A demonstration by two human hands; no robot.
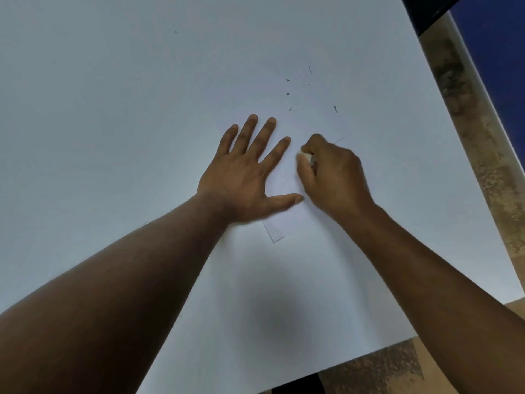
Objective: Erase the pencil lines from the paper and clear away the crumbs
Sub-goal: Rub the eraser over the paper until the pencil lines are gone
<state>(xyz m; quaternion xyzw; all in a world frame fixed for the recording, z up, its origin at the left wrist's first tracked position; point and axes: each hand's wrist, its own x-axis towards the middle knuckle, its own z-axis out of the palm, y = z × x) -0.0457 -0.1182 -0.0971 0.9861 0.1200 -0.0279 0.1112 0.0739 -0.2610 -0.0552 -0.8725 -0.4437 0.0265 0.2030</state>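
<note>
A white sheet of paper [284,226] lies on the white table [113,109]; its near corner shows below my hands. My left hand [247,172] rests flat on the paper with the fingers spread. My right hand [335,177] is closed around a small white eraser [305,156], whose tip touches the paper just right of my left fingers. A faint pencil line [338,141] shows beyond my right knuckles. Several dark eraser crumbs [288,94] are scattered on the surface farther out.
The table's right edge [443,155] runs diagonally, with mottled brown floor [483,166] beyond it. A dark blue surface [497,38] fills the top right corner. The table's near edge [355,362] lies at the bottom right.
</note>
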